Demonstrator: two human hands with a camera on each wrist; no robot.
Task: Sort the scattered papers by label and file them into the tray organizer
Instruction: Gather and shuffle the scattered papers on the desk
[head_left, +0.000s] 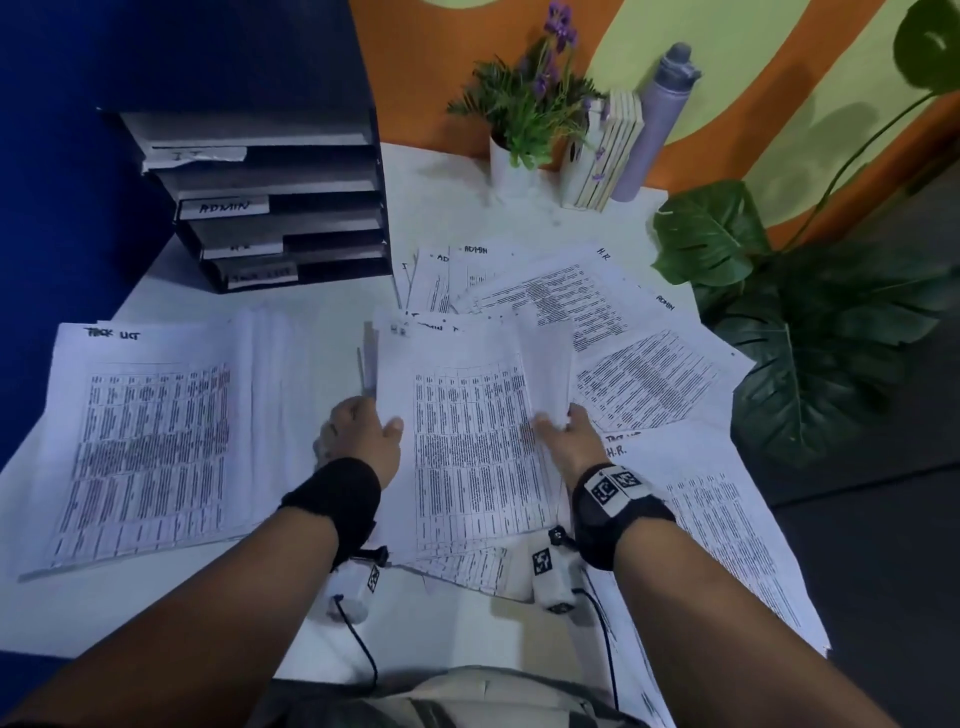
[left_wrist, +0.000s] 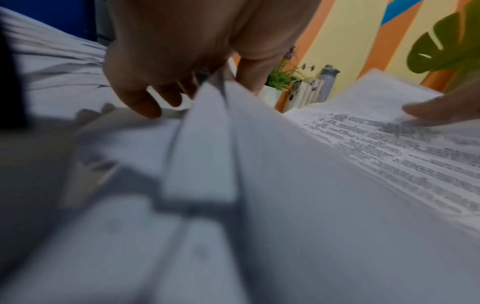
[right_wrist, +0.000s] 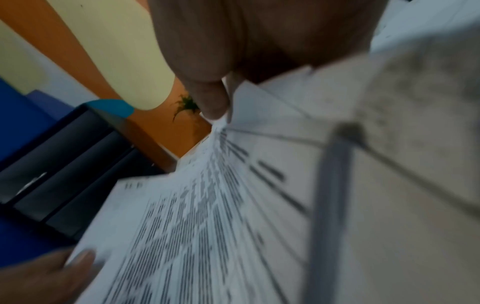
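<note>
Left hand (head_left: 363, 434) grips the left edge of the fanned stack of white printed sheets (head_left: 467, 457) over the white desk (head_left: 332, 317), right hand (head_left: 566, 434) pinches the top sheet's edge, likely to read labels; black tiered tray organizer (head_left: 280, 208) waits rear-left.

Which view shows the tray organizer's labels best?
The head view: the tray organizer faces the camera and its ADMIN label reads clearly. The right wrist view shows only its dark, blurred shelves, with no label readable. In the left wrist view it cannot be made out.
</note>
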